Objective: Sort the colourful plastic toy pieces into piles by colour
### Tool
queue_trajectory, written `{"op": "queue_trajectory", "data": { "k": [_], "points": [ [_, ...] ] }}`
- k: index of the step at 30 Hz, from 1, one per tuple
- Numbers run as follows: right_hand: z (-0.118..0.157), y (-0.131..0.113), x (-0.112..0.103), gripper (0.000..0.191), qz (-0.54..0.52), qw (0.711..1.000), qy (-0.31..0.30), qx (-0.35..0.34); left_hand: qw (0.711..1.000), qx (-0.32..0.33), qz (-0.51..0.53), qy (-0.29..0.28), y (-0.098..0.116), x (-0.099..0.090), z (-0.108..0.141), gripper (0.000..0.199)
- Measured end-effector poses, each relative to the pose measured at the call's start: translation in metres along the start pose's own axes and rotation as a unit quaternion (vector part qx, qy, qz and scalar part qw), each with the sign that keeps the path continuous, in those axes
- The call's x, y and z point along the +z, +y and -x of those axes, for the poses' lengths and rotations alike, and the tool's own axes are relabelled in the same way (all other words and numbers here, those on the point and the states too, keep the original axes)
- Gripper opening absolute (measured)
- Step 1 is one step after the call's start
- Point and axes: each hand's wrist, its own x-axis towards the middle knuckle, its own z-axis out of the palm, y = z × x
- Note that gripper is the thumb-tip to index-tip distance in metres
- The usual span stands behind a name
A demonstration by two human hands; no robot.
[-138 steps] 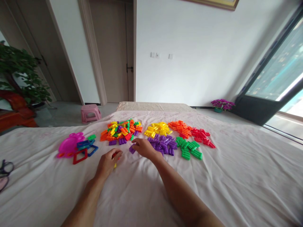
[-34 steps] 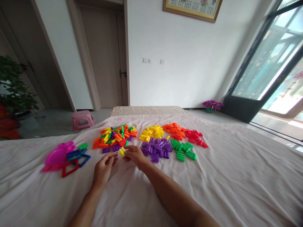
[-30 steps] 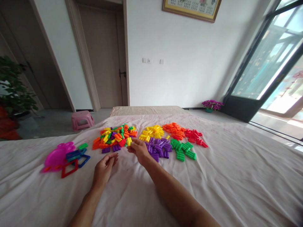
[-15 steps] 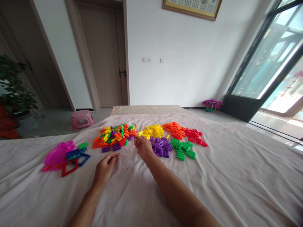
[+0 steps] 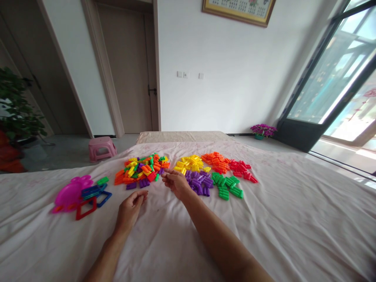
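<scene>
My right hand [image 5: 176, 184] hovers just right of a mixed pile of plastic building blocks [image 5: 147, 166], its fingers slightly apart and nothing visible in them. Behind and beside that hand lie sorted heaps: yellow blocks [image 5: 191, 161], purple blocks [image 5: 200, 181], orange blocks [image 5: 216, 161], green blocks [image 5: 226, 182] and red blocks [image 5: 241, 168]. My left hand [image 5: 132, 204] rests on the cloth in front of the mixed pile, fingers curled together, and no block shows in it. A few loose purple blocks [image 5: 143, 183] lie at the mixed pile's near edge.
On the left of the cloth-covered table [image 5: 293, 219] lie a pink plate [image 5: 69, 196], blue square frames [image 5: 95, 192], a red frame [image 5: 86, 208] and a green block [image 5: 103, 180]. Beyond stand a pink stool [image 5: 102, 148] and a potted flower [image 5: 263, 131].
My right hand has moved a little left, away from the yellow heap and towards the mixed pile, its fingers loosening. My left hand has stayed in place.
</scene>
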Motion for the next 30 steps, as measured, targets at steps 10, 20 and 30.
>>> {"op": "queue_trajectory", "data": {
  "k": [10,20,30],
  "points": [
    [-0.026,-0.077,-0.049,0.034,0.392,0.884,0.117,-0.225,0.998,0.009,-0.062,0.014,-0.001,-0.003,0.001,0.041],
    [-0.046,-0.141,-0.162,0.039,0.769,0.600,0.220,0.007,0.994,0.006,-0.108,0.004,0.001,-0.002,-0.004,0.039],
    [-0.076,-0.116,-0.142,0.036,0.793,0.582,0.177,0.001,0.994,0.026,-0.109,0.010,-0.001,0.000,-0.004,0.037]
  ]
}}
